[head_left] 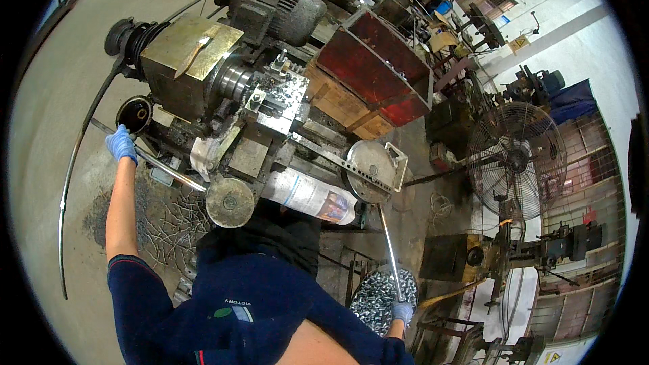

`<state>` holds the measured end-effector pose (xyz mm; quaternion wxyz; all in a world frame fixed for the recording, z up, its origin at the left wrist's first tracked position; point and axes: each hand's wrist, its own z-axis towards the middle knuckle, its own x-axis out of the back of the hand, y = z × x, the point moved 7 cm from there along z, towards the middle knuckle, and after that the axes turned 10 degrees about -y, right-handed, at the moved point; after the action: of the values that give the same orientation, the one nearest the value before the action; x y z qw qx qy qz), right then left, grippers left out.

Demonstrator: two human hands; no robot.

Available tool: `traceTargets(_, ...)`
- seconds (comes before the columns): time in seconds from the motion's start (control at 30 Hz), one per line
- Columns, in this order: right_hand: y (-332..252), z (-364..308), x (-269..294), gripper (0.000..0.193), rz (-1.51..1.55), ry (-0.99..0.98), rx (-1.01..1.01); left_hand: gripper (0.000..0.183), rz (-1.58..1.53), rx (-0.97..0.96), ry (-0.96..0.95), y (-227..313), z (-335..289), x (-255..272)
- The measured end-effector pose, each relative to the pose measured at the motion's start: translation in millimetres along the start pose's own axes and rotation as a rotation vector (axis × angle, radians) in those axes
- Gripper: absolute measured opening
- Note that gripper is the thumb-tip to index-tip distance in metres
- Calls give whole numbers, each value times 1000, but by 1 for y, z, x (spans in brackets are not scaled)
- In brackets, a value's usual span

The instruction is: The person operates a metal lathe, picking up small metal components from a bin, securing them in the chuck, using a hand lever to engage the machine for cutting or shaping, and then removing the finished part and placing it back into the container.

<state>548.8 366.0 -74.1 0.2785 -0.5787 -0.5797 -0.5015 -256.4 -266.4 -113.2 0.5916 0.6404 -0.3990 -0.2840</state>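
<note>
My left hand (122, 145), in a blue glove, is closed around a long metal lever (169, 170) at the left of a small lathe-like machine (177, 51). The lever runs to a round metal disc (230, 203) close to my body. At the lower right, my right hand (402, 312), gloved too, grips the end of another shiny lever (390, 250). That one reaches up toward a larger round plate (368, 170). Beneath my right hand stands a round container of small shiny metal parts (375, 301). The machine's metal spindle (235, 82) faces a chip-covered block (284, 98).
A red metal bin (375, 61) sits on a wooden box behind the machine, beside an electric motor (274, 10). A large fan (517, 152) stands at right. Metal rods and shavings (176, 233) litter the floor at left. Printed paper (311, 192) covers the machine's near side.
</note>
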Motion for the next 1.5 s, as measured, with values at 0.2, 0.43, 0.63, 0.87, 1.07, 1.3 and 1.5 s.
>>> traceTargets(0.2, 4, -7, 0, 66, 23, 12, -32, 27, 12, -16, -11, -4, 6, 0)
traceTargets(0.43, 5, -17, 1, 66, 44, 14, -51, 25, -53, -5, -40, -15, 15, -3)
traceTargets(0.63, -3, -32, 9, 65, 49, -45, -73, 25, -65, -17, -48, -11, 11, -2)
traceTargets(0.87, 1, -30, 7, 43, 82, 101, -97, 25, -44, 1, -79, -6, 8, -4)
traceTargets(1.07, 12, -17, -8, 41, 164, 91, -14, 24, -68, -14, -59, -8, 9, -3)
traceTargets(1.3, 16, -10, -17, 44, 137, 116, -28, 22, -109, 21, -24, -3, 3, -2)
traceTargets(1.5, 10, -20, -7, 47, 162, 112, -54, 23, -95, 11, -36, -7, 5, -3)
